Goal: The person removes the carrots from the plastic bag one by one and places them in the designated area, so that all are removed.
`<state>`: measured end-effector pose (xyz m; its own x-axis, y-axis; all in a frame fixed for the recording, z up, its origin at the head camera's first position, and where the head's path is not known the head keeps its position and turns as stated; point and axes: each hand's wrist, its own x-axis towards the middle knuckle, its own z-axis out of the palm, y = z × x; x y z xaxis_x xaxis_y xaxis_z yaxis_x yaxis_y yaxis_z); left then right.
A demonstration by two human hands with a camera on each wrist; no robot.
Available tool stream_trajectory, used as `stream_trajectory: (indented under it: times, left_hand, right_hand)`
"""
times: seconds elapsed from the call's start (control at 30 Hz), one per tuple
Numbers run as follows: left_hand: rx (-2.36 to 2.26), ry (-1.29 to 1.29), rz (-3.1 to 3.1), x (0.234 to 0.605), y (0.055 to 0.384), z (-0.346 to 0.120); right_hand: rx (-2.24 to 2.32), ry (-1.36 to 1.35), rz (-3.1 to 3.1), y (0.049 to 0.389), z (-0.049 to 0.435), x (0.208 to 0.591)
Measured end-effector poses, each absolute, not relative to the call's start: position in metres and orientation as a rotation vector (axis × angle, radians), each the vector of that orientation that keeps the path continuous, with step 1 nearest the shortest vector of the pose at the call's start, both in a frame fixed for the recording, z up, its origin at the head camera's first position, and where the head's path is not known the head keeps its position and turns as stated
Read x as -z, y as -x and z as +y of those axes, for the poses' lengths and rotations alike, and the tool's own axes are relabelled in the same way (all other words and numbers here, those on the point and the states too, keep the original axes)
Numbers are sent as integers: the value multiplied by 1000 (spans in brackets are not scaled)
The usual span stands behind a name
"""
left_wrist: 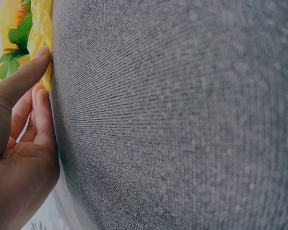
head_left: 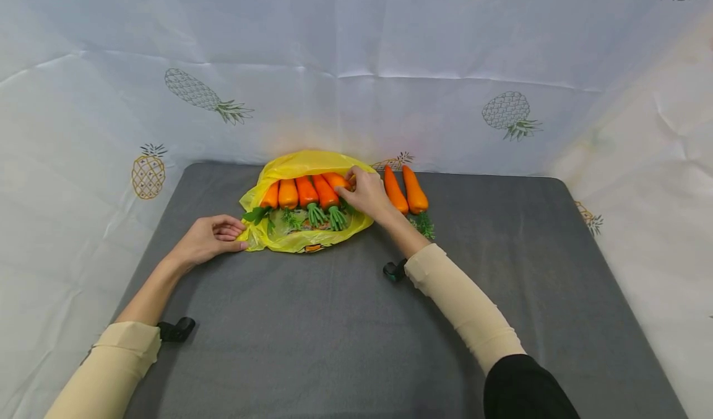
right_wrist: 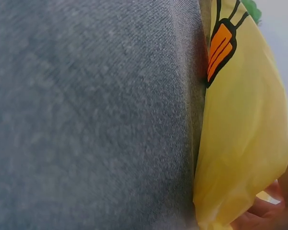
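Observation:
A yellow plastic bag (head_left: pixel 312 159) lies with its mouth spread wide at the back of the table. Inside it, several orange carrots (head_left: pixel 307 191) with green tops lie side by side. My left hand (head_left: pixel 207 241) pinches the bag's left edge between thumb and fingers, as the left wrist view also shows. At the bag's right side, my right hand (head_left: pixel 366 193) reaches into the mouth and holds the rightmost carrot (head_left: pixel 336 181) by its near end. In the right wrist view, the bag's wall with a printed carrot (right_wrist: pixel 221 50) hides most of that hand.
Two more carrots, one (head_left: pixel 395 191) beside another (head_left: pixel 414 191), lie right of the bag, with green leaves (head_left: pixel 423 226) at their near ends. A grey cloth covers the table (head_left: pixel 312 332). A white curtain with pineapple prints (head_left: pixel 423 35) hangs behind it.

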<state>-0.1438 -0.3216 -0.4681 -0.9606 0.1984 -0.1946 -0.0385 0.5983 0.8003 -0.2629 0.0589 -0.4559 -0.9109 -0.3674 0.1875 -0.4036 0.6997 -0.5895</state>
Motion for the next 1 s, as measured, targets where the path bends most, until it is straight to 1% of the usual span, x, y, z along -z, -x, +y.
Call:
stream_trajectory:
  times: [0.5, 1.0]
  left_hand:
    - [-1308, -135, 2554, 468, 144, -322]
    - [-1310, -154, 2555, 469, 144, -323]
  right_hand:
    - [-999, -592, -2860, 261, 55, 458]
    - [-1124, -635, -2835, 245, 72, 433]
